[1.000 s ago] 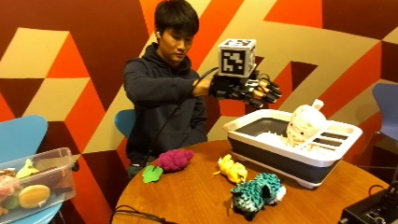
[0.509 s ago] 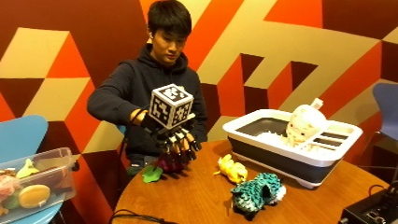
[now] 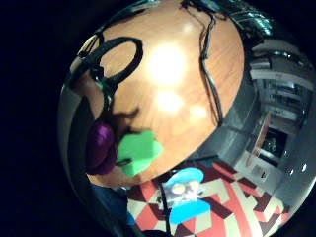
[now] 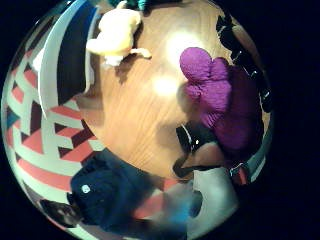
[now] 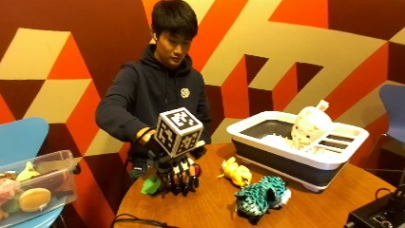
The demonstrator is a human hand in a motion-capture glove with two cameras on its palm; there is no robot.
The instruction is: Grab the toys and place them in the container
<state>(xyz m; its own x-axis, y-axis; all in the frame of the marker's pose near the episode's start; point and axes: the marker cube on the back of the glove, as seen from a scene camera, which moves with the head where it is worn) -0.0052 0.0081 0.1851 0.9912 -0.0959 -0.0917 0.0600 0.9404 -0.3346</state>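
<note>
Gloved right hand (image 5: 180,175) now lower than half second ago, down on purple plush toy (image 4: 220,102), fingers curling round it at table edge. Green leaf (image 3: 138,150) beside palm. Toy looks soft, light, squashy; best grasped round bulky middle. Container (image 5: 297,147) well off right.

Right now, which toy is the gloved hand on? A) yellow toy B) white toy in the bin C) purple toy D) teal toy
C: the right hand is down at the table edge with its fingers curled around the purple toy, while the yellow toy and the teal toy lie apart on the table.
</note>
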